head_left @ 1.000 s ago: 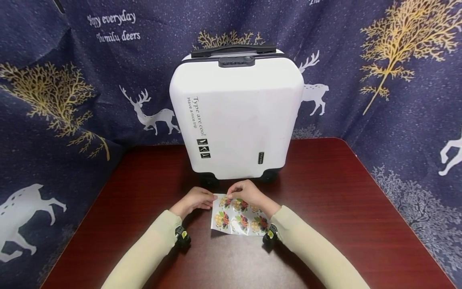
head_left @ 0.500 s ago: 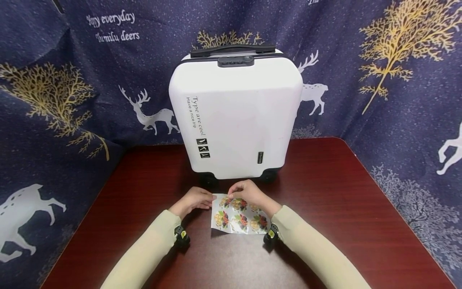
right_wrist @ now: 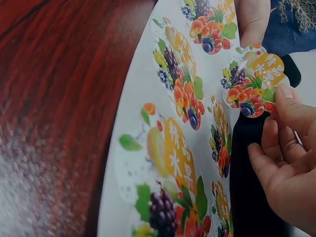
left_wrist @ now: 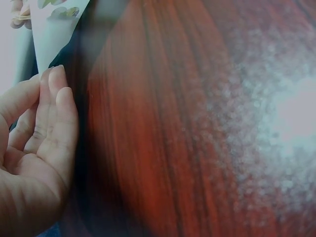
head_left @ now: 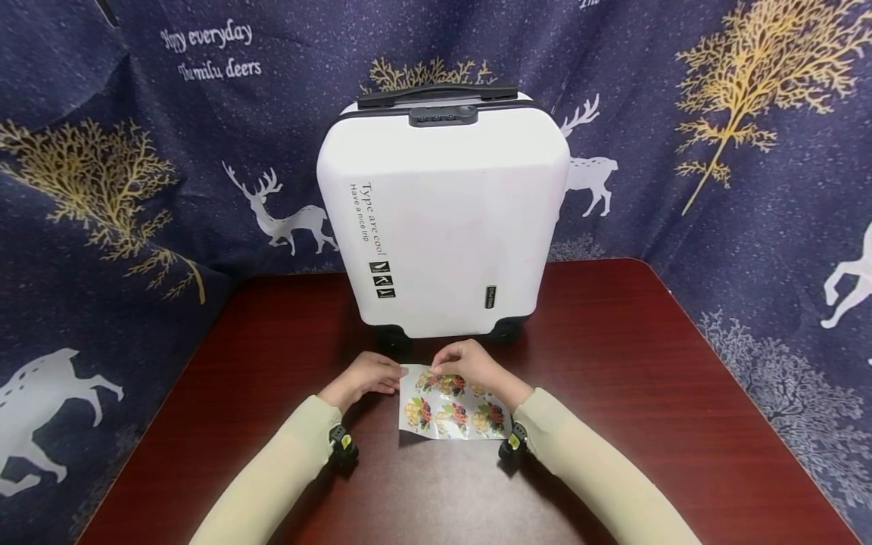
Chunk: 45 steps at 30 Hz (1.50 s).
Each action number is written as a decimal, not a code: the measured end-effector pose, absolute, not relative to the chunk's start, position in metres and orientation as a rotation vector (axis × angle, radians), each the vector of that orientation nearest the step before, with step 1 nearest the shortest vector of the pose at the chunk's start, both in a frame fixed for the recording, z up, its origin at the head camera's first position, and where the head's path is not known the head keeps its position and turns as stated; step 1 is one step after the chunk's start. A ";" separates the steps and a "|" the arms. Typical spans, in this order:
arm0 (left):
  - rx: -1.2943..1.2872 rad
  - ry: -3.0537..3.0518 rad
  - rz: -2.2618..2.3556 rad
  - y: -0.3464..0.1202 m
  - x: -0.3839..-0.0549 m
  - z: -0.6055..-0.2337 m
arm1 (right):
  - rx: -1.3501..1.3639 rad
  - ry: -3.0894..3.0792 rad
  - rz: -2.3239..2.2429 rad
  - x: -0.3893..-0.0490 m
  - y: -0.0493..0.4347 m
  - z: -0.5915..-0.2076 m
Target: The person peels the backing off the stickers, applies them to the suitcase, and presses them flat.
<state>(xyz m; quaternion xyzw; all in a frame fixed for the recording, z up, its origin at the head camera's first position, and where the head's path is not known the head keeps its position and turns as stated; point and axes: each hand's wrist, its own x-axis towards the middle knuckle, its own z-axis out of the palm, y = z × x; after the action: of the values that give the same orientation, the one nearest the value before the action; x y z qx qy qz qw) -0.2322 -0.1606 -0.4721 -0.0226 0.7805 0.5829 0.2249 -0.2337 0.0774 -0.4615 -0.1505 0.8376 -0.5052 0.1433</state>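
Observation:
A white sheet of fruit stickers [head_left: 436, 424] is held up at a slant over the table between both hands. Its left upper corner is pinched between the thumb and fingers of my left hand [head_left: 371, 372]; the left wrist view shows that corner at the fingertips [left_wrist: 58, 79]. At the far edge of the sheet, my right hand [head_left: 470, 365] pinches one fruit-printed sticker [right_wrist: 254, 81] by its side. In the right wrist view this sticker stands out from the sheet, its opposite edge overlapping it. Several other stickers lie flat on the sheet. The right forearm hides the sheet's right end.
A white suitcase [head_left: 443, 227] with a black handle [head_left: 439, 96] stands upright just behind the hands. Dark red wood makes up the tabletop [head_left: 633, 378]. A blue cloth [head_left: 286, 136] printed with deer and trees hangs behind and at the sides. Each wrist wears a small black camera.
The sheet's near edge has lifted slightly. Both hands keep their grips in nearly the same place, and the head view has shifted a little.

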 end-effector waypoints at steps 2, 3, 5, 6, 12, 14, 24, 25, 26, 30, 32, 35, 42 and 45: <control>-0.069 2.154 1.610 -0.161 -0.232 -0.473 | -0.438 2.411 -1.459 -0.233 0.077 -0.461; -0.064 2.157 1.610 -0.161 -0.232 -0.473 | -0.441 2.412 -1.458 -0.233 0.077 -0.461; -0.076 2.157 1.609 -0.161 -0.231 -0.474 | -0.443 2.408 -1.461 -0.233 0.077 -0.460; -0.069 2.161 1.608 -0.162 -0.231 -0.473 | -0.442 2.404 -1.464 -0.232 0.077 -0.459; -0.056 2.176 1.608 -0.162 -0.232 -0.472 | -0.401 2.390 -1.481 -0.232 0.075 -0.458; -0.064 2.179 1.608 -0.163 -0.233 -0.473 | -0.381 2.391 -1.481 -0.231 0.075 -0.457; -0.077 2.181 1.616 -0.164 -0.232 -0.473 | -0.371 2.391 -1.510 -0.231 0.077 -0.458; -0.075 2.181 1.615 -0.164 -0.232 -0.473 | -0.374 2.396 -1.508 -0.231 0.077 -0.459; -0.076 2.180 1.614 -0.164 -0.231 -0.473 | -0.371 2.396 -1.510 -0.230 0.077 -0.458; -0.085 2.188 1.602 -0.163 -0.232 -0.474 | -0.364 2.401 -1.523 -0.227 0.079 -0.452; -0.089 2.192 1.597 -0.162 -0.233 -0.475 | -0.373 2.408 -1.528 -0.225 0.080 -0.448; -0.095 2.191 1.591 -0.162 -0.235 -0.475 | -0.405 2.429 -1.516 -0.222 0.081 -0.445; -0.092 2.196 1.579 -0.162 -0.234 -0.478 | -0.429 2.463 -1.538 -0.217 0.083 -0.439; -0.088 2.195 1.573 -0.162 -0.234 -0.479 | -0.444 2.481 -1.542 -0.216 0.084 -0.435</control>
<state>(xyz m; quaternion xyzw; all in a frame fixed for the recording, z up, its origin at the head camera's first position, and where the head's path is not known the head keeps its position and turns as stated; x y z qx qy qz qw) -0.2338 -0.1621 -0.4789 -0.0317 0.7928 0.5683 0.2181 -0.2155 0.0843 -0.4346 -0.1496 0.8360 -0.5197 0.0931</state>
